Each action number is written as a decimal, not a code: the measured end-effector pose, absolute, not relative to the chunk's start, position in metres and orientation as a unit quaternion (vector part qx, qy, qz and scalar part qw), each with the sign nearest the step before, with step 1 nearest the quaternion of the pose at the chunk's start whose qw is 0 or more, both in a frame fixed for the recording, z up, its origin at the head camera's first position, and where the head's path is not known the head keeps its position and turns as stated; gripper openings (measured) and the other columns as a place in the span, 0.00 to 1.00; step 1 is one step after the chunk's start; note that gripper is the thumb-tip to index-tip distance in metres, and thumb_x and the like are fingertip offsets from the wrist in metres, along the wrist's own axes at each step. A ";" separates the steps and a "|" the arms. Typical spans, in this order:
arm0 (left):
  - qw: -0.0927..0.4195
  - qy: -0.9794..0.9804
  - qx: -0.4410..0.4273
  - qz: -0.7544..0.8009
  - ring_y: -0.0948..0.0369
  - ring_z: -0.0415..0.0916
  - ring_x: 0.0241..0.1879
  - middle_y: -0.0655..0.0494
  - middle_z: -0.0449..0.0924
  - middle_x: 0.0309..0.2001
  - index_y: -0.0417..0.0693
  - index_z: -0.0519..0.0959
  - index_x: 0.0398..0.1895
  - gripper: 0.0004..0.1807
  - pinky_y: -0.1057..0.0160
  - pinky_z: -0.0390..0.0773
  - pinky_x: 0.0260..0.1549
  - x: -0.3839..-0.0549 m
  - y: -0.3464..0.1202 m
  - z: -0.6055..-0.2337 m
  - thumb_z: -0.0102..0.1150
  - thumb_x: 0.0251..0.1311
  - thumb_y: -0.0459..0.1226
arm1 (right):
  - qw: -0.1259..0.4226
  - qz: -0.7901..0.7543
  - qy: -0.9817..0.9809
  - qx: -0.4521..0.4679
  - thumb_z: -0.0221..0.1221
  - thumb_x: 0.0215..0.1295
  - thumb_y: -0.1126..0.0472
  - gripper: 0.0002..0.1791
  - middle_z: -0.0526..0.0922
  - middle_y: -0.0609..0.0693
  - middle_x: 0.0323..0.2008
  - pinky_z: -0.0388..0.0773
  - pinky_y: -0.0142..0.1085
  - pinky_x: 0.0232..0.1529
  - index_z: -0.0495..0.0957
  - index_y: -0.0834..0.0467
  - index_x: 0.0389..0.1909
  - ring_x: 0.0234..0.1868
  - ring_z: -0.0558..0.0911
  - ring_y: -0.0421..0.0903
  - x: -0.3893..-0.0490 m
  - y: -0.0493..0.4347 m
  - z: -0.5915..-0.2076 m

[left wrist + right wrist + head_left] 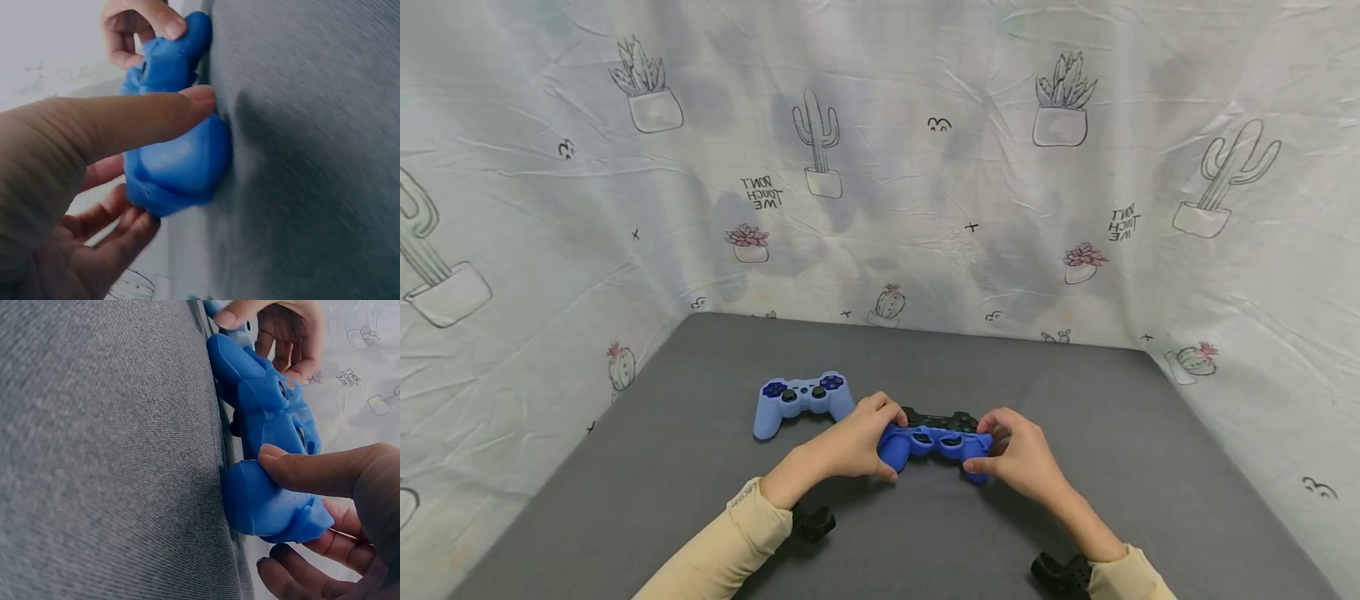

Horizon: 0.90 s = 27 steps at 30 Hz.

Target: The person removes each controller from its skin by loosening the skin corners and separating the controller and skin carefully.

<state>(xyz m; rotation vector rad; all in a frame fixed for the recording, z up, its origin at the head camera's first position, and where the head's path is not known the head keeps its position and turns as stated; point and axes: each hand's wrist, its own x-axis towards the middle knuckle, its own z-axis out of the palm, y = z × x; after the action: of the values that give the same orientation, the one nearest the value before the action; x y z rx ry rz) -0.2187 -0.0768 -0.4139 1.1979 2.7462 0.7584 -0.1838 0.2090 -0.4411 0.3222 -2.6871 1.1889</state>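
Observation:
A black game controller [936,418] sits partly inside a blue silicone controller cover [933,442] on the grey tabletop. The black top edge shows bare along the far side, while blue wraps both handles. My left hand [861,437] holds the left end, fingertips at the far corner and thumb beside the handle; in the left wrist view the thumb crosses in front of the blue handle [178,159]. On the other end, my right hand [1015,454] pinches the cover, its thumb on the right handle [250,500] and fingers behind the far corner.
A second controller [803,398] in a light blue cover lies to the left, beyond my left forearm. Black wrist straps [812,523] are on both wrists. A white curtain [910,167] printed with cacti borders the grey table [1000,367] at the back and sides.

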 end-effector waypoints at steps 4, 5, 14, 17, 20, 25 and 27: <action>0.010 0.884 0.401 0.238 0.59 0.66 0.49 0.57 0.65 0.51 0.49 0.72 0.53 0.37 0.60 0.73 0.48 -0.220 -0.079 -0.419 0.83 0.39 0.44 | 0.096 0.397 -0.905 0.116 0.83 0.34 0.59 0.28 0.78 0.45 0.36 0.77 0.38 0.28 0.77 0.50 0.36 0.33 0.81 0.44 -0.184 0.211 -0.440; 0.005 0.884 0.405 0.233 0.60 0.66 0.48 0.57 0.65 0.51 0.50 0.72 0.52 0.37 0.61 0.73 0.48 -0.221 -0.080 -0.420 0.83 0.38 0.44 | 0.098 0.396 -0.905 0.120 0.83 0.34 0.59 0.28 0.78 0.45 0.36 0.77 0.38 0.29 0.77 0.50 0.36 0.33 0.81 0.44 -0.184 0.211 -0.440; -0.017 0.874 0.418 0.247 0.64 0.69 0.44 0.64 0.70 0.44 0.53 0.73 0.44 0.32 0.62 0.73 0.45 -0.223 -0.080 -0.428 0.85 0.35 0.40 | 0.088 0.406 -0.903 0.114 0.82 0.35 0.58 0.27 0.78 0.45 0.34 0.76 0.39 0.28 0.76 0.49 0.34 0.32 0.80 0.42 -0.183 0.212 -0.445; -0.014 0.869 0.418 0.263 0.65 0.69 0.44 0.65 0.71 0.43 0.53 0.74 0.42 0.31 0.63 0.73 0.46 -0.223 -0.082 -0.430 0.85 0.35 0.39 | 0.076 0.417 -0.899 0.110 0.82 0.35 0.59 0.26 0.77 0.46 0.35 0.76 0.39 0.28 0.76 0.49 0.33 0.32 0.80 0.43 -0.184 0.212 -0.447; -0.016 0.868 0.416 0.270 0.66 0.70 0.43 0.66 0.71 0.42 0.54 0.74 0.41 0.30 0.64 0.73 0.45 -0.224 -0.084 -0.431 0.85 0.34 0.39 | 0.068 0.427 -0.895 0.113 0.82 0.35 0.58 0.26 0.77 0.47 0.35 0.77 0.38 0.28 0.76 0.50 0.33 0.32 0.81 0.44 -0.185 0.211 -0.448; -0.015 0.870 0.411 0.273 0.65 0.70 0.44 0.65 0.71 0.42 0.54 0.74 0.41 0.31 0.63 0.74 0.44 -0.225 -0.084 -0.428 0.85 0.33 0.39 | 0.064 0.444 -0.888 0.104 0.82 0.35 0.59 0.26 0.77 0.48 0.35 0.77 0.38 0.27 0.76 0.50 0.33 0.31 0.81 0.45 -0.187 0.212 -0.446; -0.013 0.872 0.406 0.273 0.65 0.70 0.44 0.65 0.70 0.42 0.54 0.74 0.42 0.32 0.63 0.74 0.44 -0.226 -0.083 -0.427 0.86 0.33 0.40 | 0.061 0.449 -0.886 0.101 0.82 0.35 0.59 0.26 0.77 0.49 0.35 0.77 0.39 0.27 0.77 0.51 0.33 0.30 0.81 0.45 -0.188 0.213 -0.445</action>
<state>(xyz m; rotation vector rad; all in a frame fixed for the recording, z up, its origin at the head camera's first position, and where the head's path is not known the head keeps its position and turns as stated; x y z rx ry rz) -0.2258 -0.0832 -0.4270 1.2856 2.7624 0.8646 -0.1878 0.2133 -0.4446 0.3052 -2.6788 1.3582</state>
